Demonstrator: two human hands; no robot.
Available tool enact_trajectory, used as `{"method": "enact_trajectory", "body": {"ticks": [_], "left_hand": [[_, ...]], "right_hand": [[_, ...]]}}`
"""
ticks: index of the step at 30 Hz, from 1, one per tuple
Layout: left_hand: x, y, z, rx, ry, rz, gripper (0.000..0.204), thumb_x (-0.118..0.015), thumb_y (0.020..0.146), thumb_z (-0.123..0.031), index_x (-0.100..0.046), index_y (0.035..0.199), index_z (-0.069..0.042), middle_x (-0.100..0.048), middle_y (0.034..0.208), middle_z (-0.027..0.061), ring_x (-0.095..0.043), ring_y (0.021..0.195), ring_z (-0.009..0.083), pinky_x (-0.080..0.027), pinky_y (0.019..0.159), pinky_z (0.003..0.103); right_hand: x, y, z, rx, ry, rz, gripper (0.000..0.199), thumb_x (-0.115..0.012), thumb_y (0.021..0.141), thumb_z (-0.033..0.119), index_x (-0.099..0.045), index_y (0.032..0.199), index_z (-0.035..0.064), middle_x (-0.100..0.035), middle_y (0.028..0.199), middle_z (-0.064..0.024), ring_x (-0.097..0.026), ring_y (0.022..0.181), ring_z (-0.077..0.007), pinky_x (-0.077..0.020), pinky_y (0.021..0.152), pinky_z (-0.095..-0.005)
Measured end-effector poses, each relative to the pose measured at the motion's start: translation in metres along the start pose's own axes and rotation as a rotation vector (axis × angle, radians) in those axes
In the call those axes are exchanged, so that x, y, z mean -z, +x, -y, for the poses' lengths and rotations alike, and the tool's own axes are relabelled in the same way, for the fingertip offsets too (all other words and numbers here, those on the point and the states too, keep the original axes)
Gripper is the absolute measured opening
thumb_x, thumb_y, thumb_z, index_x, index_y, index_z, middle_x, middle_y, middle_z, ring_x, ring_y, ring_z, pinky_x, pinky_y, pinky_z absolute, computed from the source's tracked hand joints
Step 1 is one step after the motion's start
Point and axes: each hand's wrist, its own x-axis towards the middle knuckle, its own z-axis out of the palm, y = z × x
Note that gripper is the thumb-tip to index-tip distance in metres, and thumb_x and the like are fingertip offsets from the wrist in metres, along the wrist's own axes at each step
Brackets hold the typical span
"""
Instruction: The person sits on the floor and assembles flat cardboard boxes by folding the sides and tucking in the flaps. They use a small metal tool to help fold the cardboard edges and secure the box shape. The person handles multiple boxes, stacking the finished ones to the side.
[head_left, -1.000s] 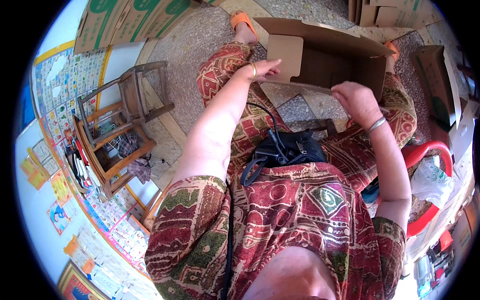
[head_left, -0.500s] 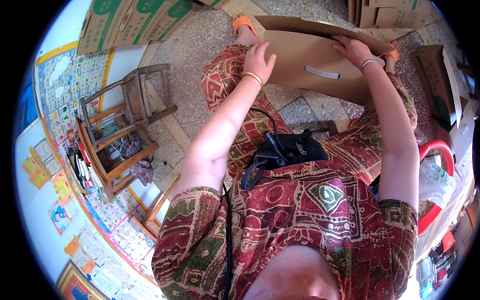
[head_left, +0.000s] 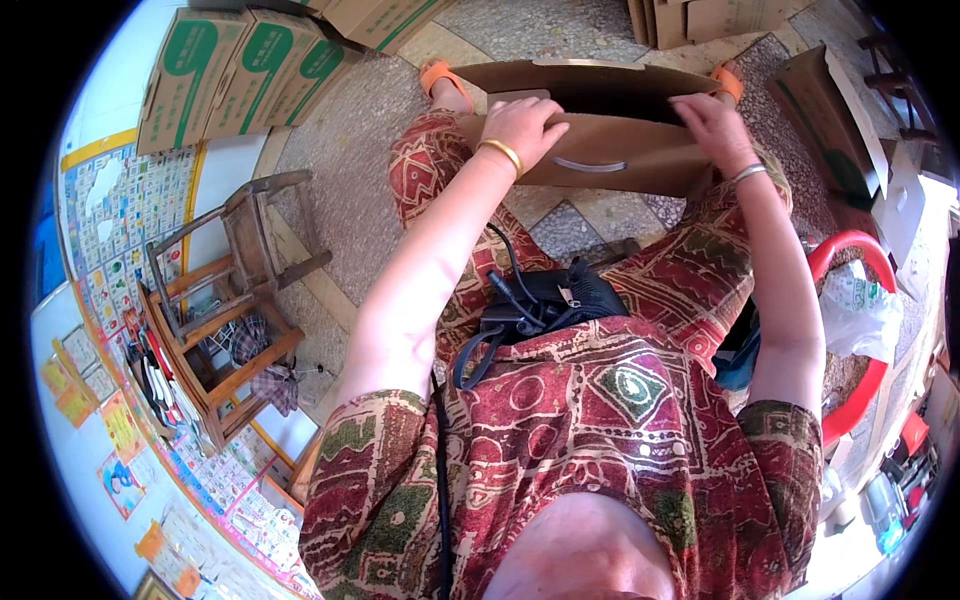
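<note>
Between my knees stands a brown cardboard box (head_left: 640, 150). Its top gapes, and the inside is dark. A pale strip handle (head_left: 590, 165) crosses the panel nearest me. My left hand (head_left: 522, 130), with a gold bangle on the wrist, is closed over the left end of the near top edge, thumb pointing right. At the right end of that edge, my right hand (head_left: 714, 132) has its fingers bent around the cardboard; a silver bangle circles this wrist. The far flap (head_left: 600, 75) stands beyond the opening. Parts of both hands' fingertips are hidden.
Green-printed cartons (head_left: 215, 80) stand at the far left, and folded cardboard (head_left: 710, 20) at the far right. Another carton (head_left: 825, 125) is right of the box. A wooden chair (head_left: 250, 235) stands left; a red-rimmed container (head_left: 850, 400) with a plastic bag (head_left: 858, 310) sits at my right.
The box's near panel has tipped and its top has opened wider, showing the dark inside. My left hand has come onto the near edge; my right hand has shifted along it. The view has moved slightly.
</note>
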Motion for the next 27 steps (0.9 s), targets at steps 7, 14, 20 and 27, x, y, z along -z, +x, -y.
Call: {"method": "enact_trajectory", "body": {"ticks": [7,14,20,27], "left_hand": [[0.002,-0.011,-0.019,0.003,0.023,0.080,0.031,-0.058,0.085,-0.042,-0.067,0.082,-0.012,-0.063,0.084,0.0074,-0.061,0.081,0.0290,-0.049,0.071,0.042],[0.000,-0.013,-0.030,-0.027,-0.010,-0.001,0.028,-0.057,0.086,-0.040,-0.065,0.097,-0.017,-0.063,0.095,0.0045,-0.062,0.087,0.0263,-0.051,0.073,0.039],[-0.005,-0.022,-0.034,-0.195,-0.068,0.006,0.021,-0.058,0.086,-0.036,-0.065,0.087,-0.017,-0.064,0.086,0.0028,-0.062,0.080,0.0244,-0.051,0.068,0.038],[0.014,-0.043,-0.049,-0.211,-0.006,0.005,0.018,-0.060,0.084,-0.034,-0.063,0.077,-0.017,-0.059,0.068,-0.0010,-0.059,0.069,0.0192,-0.049,0.058,0.033]], "right_hand": [[0.029,-0.008,-0.113,-0.500,-0.111,0.174,0.027,-0.057,0.087,0.019,-0.065,0.108,0.0029,-0.068,0.091,-0.0129,-0.065,0.084,-0.0222,-0.0492,0.080,-0.0306],[0.024,0.000,-0.096,-0.515,0.130,0.295,0.031,-0.059,0.086,0.022,-0.064,0.110,0.0022,-0.068,0.086,-0.0121,-0.063,0.076,-0.0183,-0.0498,0.068,-0.0316],[0.019,0.006,-0.085,-0.628,-0.086,0.393,0.028,-0.053,0.088,0.020,-0.062,0.108,0.0018,-0.067,0.085,-0.0178,-0.065,0.071,-0.0264,-0.0509,0.060,-0.0369],[-0.003,0.038,-0.102,-0.675,-0.131,0.323,0.025,-0.043,0.091,0.015,-0.058,0.105,0.0001,-0.065,0.081,-0.0232,-0.065,0.057,-0.0327,-0.0511,0.043,-0.0410]]}}
